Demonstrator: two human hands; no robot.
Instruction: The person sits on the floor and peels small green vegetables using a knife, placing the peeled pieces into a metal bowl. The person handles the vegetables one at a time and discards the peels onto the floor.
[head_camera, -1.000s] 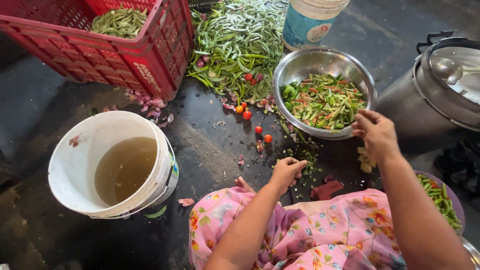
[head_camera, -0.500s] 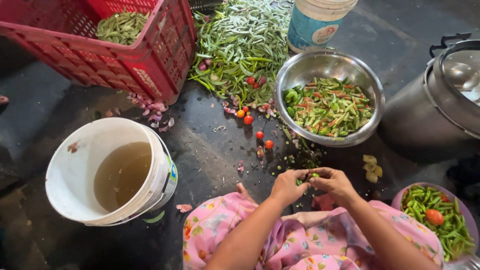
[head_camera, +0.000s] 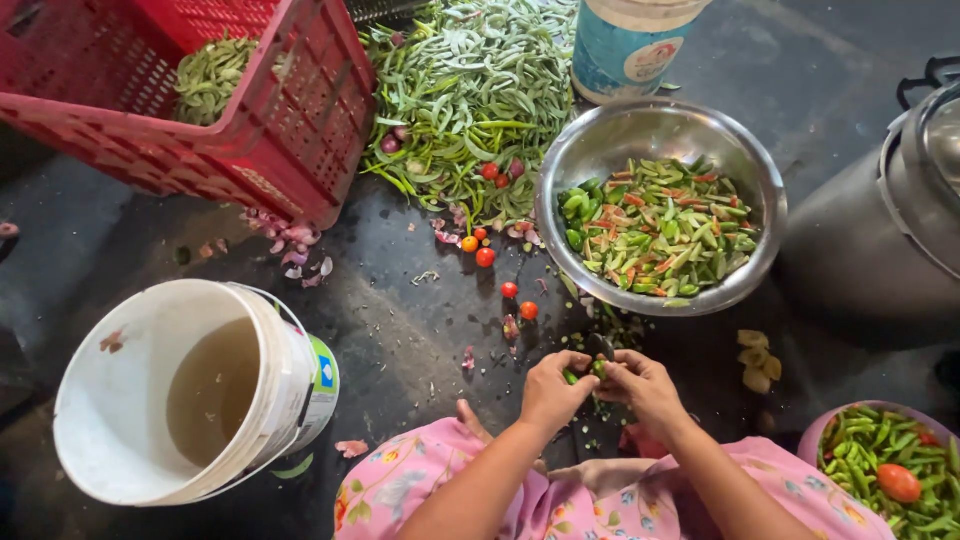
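From the head camera, looking down, the left hand and the right hand met just above the person's pink floral lap, over the dark floor. The fingers of both hands were pinched narrow on a small green chilli held between them, with what looked like a dark blade tip showing just above it; I could not tell which hand held that.

Beyond the hands stood a steel bowl holding cut green pieces mixed with bits of red and orange. To the far right, at the picture's edge, a pink bowl held whole green chillies and one red tomato. On the left, a white bucket held murky water. At the top left a red crate lay tilted with green pods inside, and beside it a loose heap of green chillies spread on the floor. A few small red tomatoes lay scattered between the heap and the hands. A large grey lidded pot stood at the right, and a blue-and-white tub behind the steel bowl.
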